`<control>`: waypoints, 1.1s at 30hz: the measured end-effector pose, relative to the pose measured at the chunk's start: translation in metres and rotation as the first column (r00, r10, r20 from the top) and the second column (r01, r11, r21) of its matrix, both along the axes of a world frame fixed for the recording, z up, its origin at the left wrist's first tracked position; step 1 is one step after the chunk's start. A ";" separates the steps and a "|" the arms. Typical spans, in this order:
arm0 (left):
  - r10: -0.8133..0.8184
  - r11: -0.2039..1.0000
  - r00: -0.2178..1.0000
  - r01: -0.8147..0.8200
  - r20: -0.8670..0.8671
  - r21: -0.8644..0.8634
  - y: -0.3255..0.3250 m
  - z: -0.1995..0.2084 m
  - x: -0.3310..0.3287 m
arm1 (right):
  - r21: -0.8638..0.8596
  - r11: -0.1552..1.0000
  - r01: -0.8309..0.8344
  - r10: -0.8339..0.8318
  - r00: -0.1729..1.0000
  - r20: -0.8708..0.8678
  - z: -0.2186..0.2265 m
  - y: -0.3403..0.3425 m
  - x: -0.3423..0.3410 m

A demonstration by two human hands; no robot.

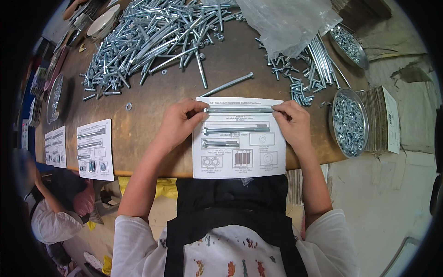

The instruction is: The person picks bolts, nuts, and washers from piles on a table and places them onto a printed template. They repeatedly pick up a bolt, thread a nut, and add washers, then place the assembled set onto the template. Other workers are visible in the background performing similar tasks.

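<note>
Two hands, one long bolt [239, 110]: your left hand [183, 121] looks pinched on its head end, your right hand [294, 122] on the other tip, with the bolt lying level between them across the card [197, 152]. I'd go light and even with both pinches and square it to the card's top edge, clear of the shorter bolt [236, 130] just below your grip. Forearms angle inward, nicely symmetric.
</note>
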State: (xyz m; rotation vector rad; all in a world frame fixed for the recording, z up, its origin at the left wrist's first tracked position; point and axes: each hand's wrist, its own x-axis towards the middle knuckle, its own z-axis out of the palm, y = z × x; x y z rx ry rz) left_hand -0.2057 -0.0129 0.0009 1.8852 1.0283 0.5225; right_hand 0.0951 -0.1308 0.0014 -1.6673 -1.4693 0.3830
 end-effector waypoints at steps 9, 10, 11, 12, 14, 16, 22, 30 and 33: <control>-0.063 0.998 0.994 0.064 0.084 -0.017 -0.032 0.022 -0.027 | -0.061 0.971 -0.230 0.236 0.963 0.131 0.029 -0.028 -0.023; -0.079 0.996 0.995 0.082 0.066 -0.041 -0.037 0.025 -0.026 | -0.038 0.974 -0.222 0.225 0.961 0.161 0.024 -0.027 -0.026; -0.090 0.996 0.996 0.090 0.003 -0.011 -0.040 0.025 -0.025 | -0.015 0.977 -0.214 0.213 0.958 0.190 0.016 -0.026 -0.029; -0.084 0.996 0.996 0.084 0.004 0.033 -0.041 0.022 -0.025 | 0.009 0.979 -0.204 0.198 0.956 0.218 0.011 -0.025 -0.032; -0.071 0.990 0.997 0.070 0.009 0.121 -0.040 0.015 -0.023 | 0.012 0.981 -0.192 0.186 0.962 0.199 0.011 -0.023 -0.036; -0.063 0.985 0.998 0.061 0.004 0.161 -0.039 0.014 -0.021 | 0.017 0.982 -0.186 0.180 0.965 0.191 0.010 -0.022 -0.038; -0.055 0.985 0.998 0.057 -0.017 0.160 -0.035 0.006 -0.020 | 0.032 0.984 -0.175 0.166 0.968 0.188 0.009 -0.019 -0.036; -0.028 0.999 0.997 0.027 0.066 0.022 -0.062 0.016 -0.038 | -0.118 0.943 -0.312 0.328 0.931 0.162 0.035 -0.035 -0.078; -0.051 0.989 0.999 0.051 -0.005 0.141 -0.071 0.020 -0.036 | -0.044 0.932 -0.361 0.361 0.904 0.228 0.013 -0.028 -0.088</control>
